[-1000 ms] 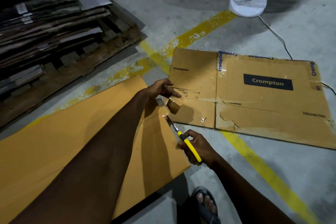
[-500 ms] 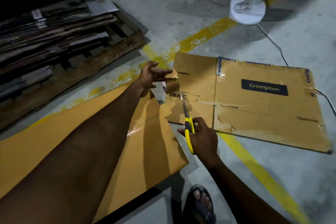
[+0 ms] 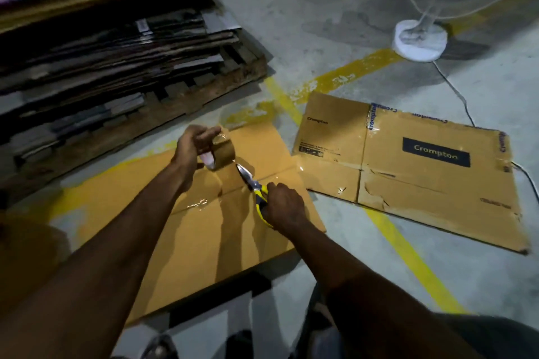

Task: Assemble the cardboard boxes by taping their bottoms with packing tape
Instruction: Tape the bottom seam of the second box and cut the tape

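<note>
Left hand grips the tape roll, held just above the plain flattened box, likely to keep the tape taut for cutting; right hand clasps the yellow-handled scissors, blades pointing at the roll's underside; glossy tape strip runs along the flap seam beneath both hands; Crompton box lies flat just beside, probably next.

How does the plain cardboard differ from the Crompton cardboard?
The plain cardboard is unprinted and smooth; the Crompton cardboard bears a dark label and torn patches. The plain cardboard lies under the left hand and right hand; the Crompton cardboard lies beside it, untouched. Both lie flat on the floor.
</note>
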A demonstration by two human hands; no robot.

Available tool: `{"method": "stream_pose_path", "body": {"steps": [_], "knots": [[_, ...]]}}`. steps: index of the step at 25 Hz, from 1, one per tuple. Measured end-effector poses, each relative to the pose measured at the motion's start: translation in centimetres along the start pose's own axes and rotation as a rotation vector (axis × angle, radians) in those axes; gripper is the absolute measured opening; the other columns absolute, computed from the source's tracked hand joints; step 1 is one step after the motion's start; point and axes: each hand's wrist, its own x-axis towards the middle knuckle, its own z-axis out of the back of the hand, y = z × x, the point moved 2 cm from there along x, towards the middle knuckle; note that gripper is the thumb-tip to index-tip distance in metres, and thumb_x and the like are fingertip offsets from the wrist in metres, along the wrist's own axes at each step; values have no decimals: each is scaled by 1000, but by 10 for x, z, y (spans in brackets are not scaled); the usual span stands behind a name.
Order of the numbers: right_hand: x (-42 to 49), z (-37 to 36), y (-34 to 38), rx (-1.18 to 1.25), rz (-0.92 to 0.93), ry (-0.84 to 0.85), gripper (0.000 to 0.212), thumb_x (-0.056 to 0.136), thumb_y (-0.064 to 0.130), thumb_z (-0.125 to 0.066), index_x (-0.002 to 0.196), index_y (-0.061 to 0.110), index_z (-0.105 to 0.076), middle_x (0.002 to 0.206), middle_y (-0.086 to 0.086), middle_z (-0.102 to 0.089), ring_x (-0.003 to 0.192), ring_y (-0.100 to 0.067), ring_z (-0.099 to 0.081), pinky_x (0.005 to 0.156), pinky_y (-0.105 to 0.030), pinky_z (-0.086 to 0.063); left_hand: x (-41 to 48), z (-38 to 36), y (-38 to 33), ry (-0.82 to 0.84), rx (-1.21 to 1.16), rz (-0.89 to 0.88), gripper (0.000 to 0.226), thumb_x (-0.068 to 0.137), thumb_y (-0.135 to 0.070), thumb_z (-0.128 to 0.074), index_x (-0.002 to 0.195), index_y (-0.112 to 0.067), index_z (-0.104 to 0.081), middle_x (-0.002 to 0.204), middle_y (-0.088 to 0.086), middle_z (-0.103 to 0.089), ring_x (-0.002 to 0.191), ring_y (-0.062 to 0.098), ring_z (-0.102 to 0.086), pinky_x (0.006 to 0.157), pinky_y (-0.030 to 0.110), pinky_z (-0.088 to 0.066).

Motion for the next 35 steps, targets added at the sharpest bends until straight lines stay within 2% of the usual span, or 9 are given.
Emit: {"method": "stream_pose_path", "body": {"steps": [2,4,7,10,16,20,25,30,35], "knots": [[-2,2,11,-83,24,-52,30,75,36,-77,76,9,-65,73,-14,-62,64,-33,-64,54,-32,-48,-24,13,14,-29,-49,64,46,100,-33,-31,126,-10,-61,114,-2,-64,83,7,-55,58,19,-41],[6,7,16,-48,28,-94,21,74,26,-72,71,7,-64,72,-14,-59,65,-34,-63,53,-34,-48,-39,22,24,-27,-61,99,47,99,-34,-31,131,-11,-57,126,-2,-60,89,9,-54,62,23,-38],[32,9,11,-73,-1,-99,33,89,29,-43,101,4,-63,105,-19,-61,102,-39,-57,78,-43,-48,-41,33,39,-58,-115,94,46,99,-34,-31,127,-14,-61,131,0,-59,93,10,-53,70,27,-39],[47,-14,-7,-127,-95,-96,57,92,32,-26,128,-2,-54,138,-28,-49,132,-45,-42,104,-57,-36,-32,41,43,-97,-141,70,45,97,-34,-32,121,-17,-66,138,11,-54,110,21,-50,93,41,-35],[40,-50,-20,-116,-103,-97,69,97,43,-22,140,-6,-47,149,-29,-38,141,-43,-32,114,-60,-26,-10,43,59,-76,-101,45,42,97,-31,-30,119,-20,-63,128,-3,-61,122,24,-48,105,54,-27],[44,-51,-19,-30,-138,-52,79,93,49,-12,150,-4,-29,158,-26,-21,147,-41,-17,118,-55,-14,-3,44,73,-84,-79,102,42,95,-32,-32,116,-18,-66,127,-6,-62,122,23,-49,94,48,-30],[49,-48,-28,77,-203,-49,73,96,47,-29,152,0,-22,158,-23,-21,138,-42,-29,111,-50,-27,-2,53,79,-127,-156,120,44,94,-32,-34,126,-22,-63,123,-3,-59,112,24,-51,84,41,-37],[60,-35,-39,266,-350,-71,63,100,47,-41,145,4,-31,141,-18,-46,127,-38,-44,102,-51,-35,-1,99,77,-368,-299,75,43,94,-30,-35,125,-19,-62,130,-1,-56,109,23,-53,86,40,-44],[64,-25,-56,372,-551,172,57,99,53,-35,130,6,-42,135,-22,-52,125,-41,-47,103,-53,-35,0,137,97,-490,-349,77,43,97,-31,-42,139,-24,-50,125,-7,-53,92,13,-59,88,38,-39]]}}
